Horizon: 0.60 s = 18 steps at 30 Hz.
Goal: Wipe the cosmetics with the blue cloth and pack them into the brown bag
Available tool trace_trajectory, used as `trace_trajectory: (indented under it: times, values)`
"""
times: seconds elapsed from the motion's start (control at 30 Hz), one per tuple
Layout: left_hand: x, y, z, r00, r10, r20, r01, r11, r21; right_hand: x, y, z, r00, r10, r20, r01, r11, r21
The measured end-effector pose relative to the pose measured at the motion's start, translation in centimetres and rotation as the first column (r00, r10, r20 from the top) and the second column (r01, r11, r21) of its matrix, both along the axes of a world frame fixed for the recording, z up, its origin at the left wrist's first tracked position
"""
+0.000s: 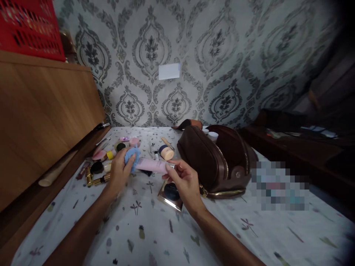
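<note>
A pale pink squeeze tube [152, 165] is held level above the bed sheet. My right hand [187, 181] pinches it at its right end, with thumb and fingers closed around that end. My left hand [119, 168] is closed on a crumpled blue cloth [132, 157], which presses against the tube's left end. Below my right hand lies a shiny gold compact case [177, 204] with a dark oval on it. A jar with a dark blue band [166, 152] lies just behind the tube.
A brown zip bag [198, 155] stands open on the right, with a white-lidded container [213, 136] inside. Several cosmetics, including a black round jar [97, 168] and a gold tube [89, 176], lie left. A wooden cabinet [50, 111] borders the left side; a patterned wall [185, 44] stands behind.
</note>
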<state>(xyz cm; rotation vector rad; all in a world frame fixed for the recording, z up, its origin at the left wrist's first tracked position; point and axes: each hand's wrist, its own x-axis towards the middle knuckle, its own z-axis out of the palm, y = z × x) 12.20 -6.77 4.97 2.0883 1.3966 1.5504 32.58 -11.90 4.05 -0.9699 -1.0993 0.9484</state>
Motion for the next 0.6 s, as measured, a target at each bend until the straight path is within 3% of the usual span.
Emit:
trace_trajectory:
  times: [0.03, 0.1, 0.17, 0.23, 0.4, 0.6]
  values:
    - [0.4, -0.5, -0.1, 0.992, 0.009, -0.127, 0.007, 0.992, 0.125, -0.1, 0.0, 0.0, 1.0, -0.018, 0.012, 0.018, 1.0, -0.005]
    - [1.5, -1.6, -0.5, 0.925, -0.032, -0.378, 0.15, 0.945, 0.289, -0.2, 0.1, -0.1, 0.999, -0.027, 0.036, 0.027, 1.0, 0.004]
    - [2.7, -2.6, -1.1, 0.812, -0.073, -0.578, 0.297, 0.906, 0.303, -0.3, 0.1, -0.3, 0.997, -0.023, 0.071, 0.021, 0.999, 0.029]
    - [3.4, -3.0, -1.4, 0.726, -0.073, -0.684, 0.336, 0.905, 0.26, -0.3, 0.0, -0.3, 0.993, -0.025, 0.111, 0.019, 0.999, 0.051]
    - [2.1, -1.8, -1.3, 0.652, -0.063, -0.756, 0.262, 0.954, 0.146, 0.3, 0.0, 0.0, 0.992, -0.054, 0.117, 0.051, 0.998, 0.031]
    - [-0.7, 0.1, -1.0, 0.723, -0.122, -0.68, 0.148, 0.989, -0.019, 1.0, 0.4, 0.6, 0.996, -0.084, -0.007, 0.083, 0.995, -0.05]
